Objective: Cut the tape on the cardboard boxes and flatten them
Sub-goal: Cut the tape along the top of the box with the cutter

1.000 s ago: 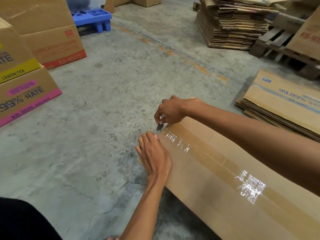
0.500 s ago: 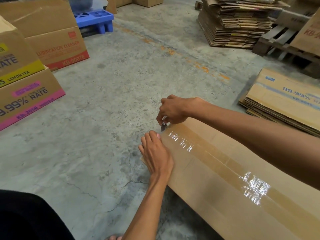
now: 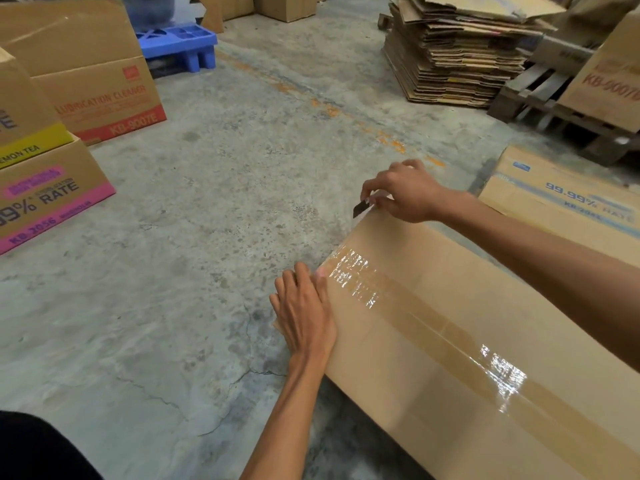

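A long brown cardboard box [image 3: 433, 358] lies on the concrete floor at the lower right. A shiny strip of clear tape [image 3: 450, 337] runs along its top seam. My left hand [image 3: 304, 313] lies flat on the box's near end corner, fingers together, pressing on the cardboard. My right hand [image 3: 405, 194] pinches a small dark blade [image 3: 360, 207] at the far corner of the same end, with the tip pointing left, just off the box edge.
Printed boxes [image 3: 52, 188] stand at the left, with a larger one [image 3: 104, 84] behind them. A blue plastic pallet [image 3: 176, 43] sits at the back. Flattened cardboard is piled at the back right [image 3: 457, 60] and right [image 3: 561, 199], beside a wooden pallet [image 3: 554, 109].
My right hand has moved the blade from the taped seam near my left hand to the far corner of the box end. My left hand stays pressed on the box.
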Demonstrator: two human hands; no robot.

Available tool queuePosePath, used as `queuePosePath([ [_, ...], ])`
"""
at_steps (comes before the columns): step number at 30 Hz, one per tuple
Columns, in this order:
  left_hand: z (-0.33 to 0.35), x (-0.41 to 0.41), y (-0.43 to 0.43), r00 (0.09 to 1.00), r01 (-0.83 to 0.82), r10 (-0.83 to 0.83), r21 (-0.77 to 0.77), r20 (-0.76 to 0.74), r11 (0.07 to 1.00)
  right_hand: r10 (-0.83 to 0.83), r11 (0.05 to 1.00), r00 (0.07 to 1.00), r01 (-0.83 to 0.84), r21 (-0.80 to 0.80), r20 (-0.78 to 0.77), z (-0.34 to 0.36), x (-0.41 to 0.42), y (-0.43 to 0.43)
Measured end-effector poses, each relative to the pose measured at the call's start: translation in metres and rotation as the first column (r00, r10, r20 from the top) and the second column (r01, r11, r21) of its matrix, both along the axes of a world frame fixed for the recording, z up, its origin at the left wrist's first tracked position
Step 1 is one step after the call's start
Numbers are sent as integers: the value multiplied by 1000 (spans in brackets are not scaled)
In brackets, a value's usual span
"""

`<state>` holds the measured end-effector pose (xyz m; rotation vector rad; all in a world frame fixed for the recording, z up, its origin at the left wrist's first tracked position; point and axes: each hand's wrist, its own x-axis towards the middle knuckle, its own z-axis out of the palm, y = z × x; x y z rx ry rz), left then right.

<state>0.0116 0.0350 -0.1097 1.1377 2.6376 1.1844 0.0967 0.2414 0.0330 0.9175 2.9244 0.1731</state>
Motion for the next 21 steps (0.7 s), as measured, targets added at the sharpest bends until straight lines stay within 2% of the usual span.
queuePosePath([
  [4, 3, -2, 5, 999, 40, -41, -34, -28, 999, -58, 996, 995, 53, -66, -76, -9, 7, -19],
  [7, 9, -3, 10, 985, 156, -162, -97, -61, 983, -53, 992, 995, 43, -120, -88, -14, 5, -38],
  [11, 13, -5, 12, 974, 228, -223, -154, 48, 961, -3, 997, 999, 0, -73, -38, -17, 2, -62],
  [14, 18, -8, 12, 964, 256, -243, -131, 106, 958, 19, 999, 1000, -20, -40, -19, -19, 0, -70],
  [21, 35, -3, 11, 968, 242, -235, -72, 87, 968, 62, 998, 998, -62, -14, 17, -17, -5, -76],
])
